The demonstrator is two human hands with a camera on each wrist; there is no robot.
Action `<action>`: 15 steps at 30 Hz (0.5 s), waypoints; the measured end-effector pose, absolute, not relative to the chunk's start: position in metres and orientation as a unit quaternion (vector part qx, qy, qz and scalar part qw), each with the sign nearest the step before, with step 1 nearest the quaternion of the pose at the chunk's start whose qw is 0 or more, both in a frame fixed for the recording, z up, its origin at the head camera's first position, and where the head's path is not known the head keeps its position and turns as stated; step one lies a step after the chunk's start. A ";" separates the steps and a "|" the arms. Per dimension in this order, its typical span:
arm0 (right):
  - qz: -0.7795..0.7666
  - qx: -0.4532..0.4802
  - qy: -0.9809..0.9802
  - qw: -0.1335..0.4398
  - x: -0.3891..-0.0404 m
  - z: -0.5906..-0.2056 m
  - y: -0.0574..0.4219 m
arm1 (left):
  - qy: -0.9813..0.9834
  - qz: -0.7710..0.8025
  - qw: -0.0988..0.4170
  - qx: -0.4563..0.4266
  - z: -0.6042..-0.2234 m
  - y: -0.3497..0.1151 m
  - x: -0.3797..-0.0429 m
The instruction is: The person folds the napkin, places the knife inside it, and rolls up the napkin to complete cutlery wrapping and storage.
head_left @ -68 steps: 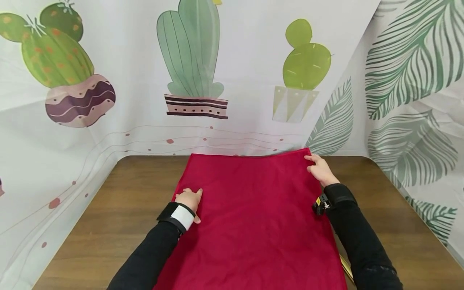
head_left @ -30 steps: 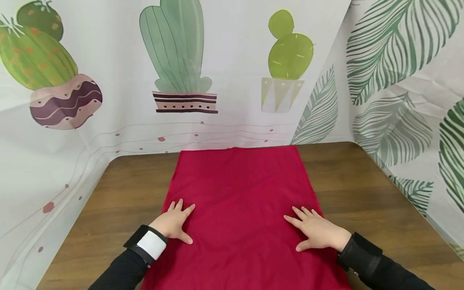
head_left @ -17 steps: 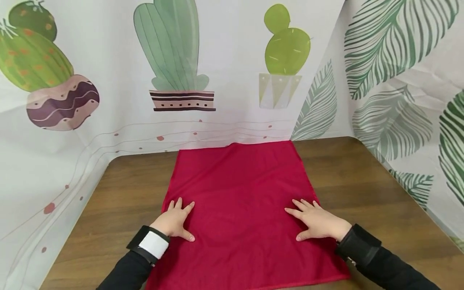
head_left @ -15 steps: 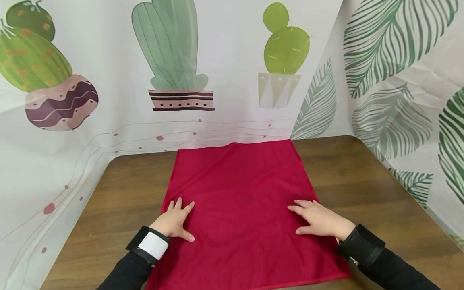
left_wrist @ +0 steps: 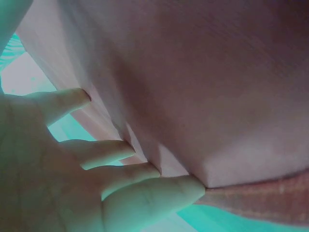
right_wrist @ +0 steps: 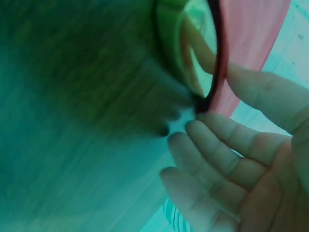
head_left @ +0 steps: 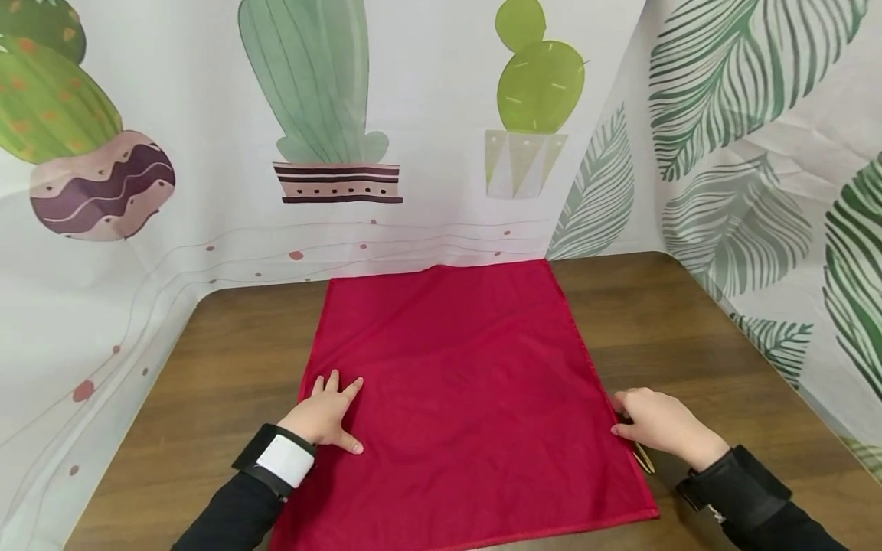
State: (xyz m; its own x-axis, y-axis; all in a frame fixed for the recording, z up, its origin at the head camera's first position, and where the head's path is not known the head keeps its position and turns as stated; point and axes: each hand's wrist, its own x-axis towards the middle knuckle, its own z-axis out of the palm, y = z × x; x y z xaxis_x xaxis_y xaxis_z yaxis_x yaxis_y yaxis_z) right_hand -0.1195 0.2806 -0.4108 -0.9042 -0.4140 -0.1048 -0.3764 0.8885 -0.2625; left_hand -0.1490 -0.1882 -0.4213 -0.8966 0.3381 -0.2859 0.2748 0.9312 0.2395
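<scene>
A red cloth lies spread on the wooden table, with low wrinkles across it. My left hand rests on its left part, fingers spread; in the left wrist view the fingertips press into the fabric. At the cloth's right edge is my right hand, with thumb and fingers bent loosely about the edge. A shiny gold curved object peeks out there, mostly hidden by the cloth and hand. The right wrist view shows its mirror-like gold band beside the thumb, with a gap between thumb and fingertips.
The brown wooden table extends on both sides of the cloth. Behind it hangs a white curtain printed with cacti and leaves, and it continues down both sides.
My right hand left the cloth's far right corner, lay flat on its right part, then slid right to its edge. The left hand stays on the cloth. The near hem has come into view.
</scene>
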 end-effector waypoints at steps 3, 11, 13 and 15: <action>-0.135 -0.199 0.966 0.095 -0.118 -0.411 0.280 | 0.970 0.096 0.163 0.155 -0.421 -0.188 -0.149; -0.179 -0.233 0.950 0.103 -0.123 -0.415 0.287 | 0.971 0.098 0.160 0.150 -0.422 -0.188 -0.149; -0.193 -0.246 0.943 0.112 -0.124 -0.414 0.290 | 0.971 0.096 0.159 0.150 -0.422 -0.189 -0.149; -0.202 -0.258 0.937 0.118 -0.125 -0.415 0.293 | 0.971 0.096 0.160 0.149 -0.422 -0.189 -0.149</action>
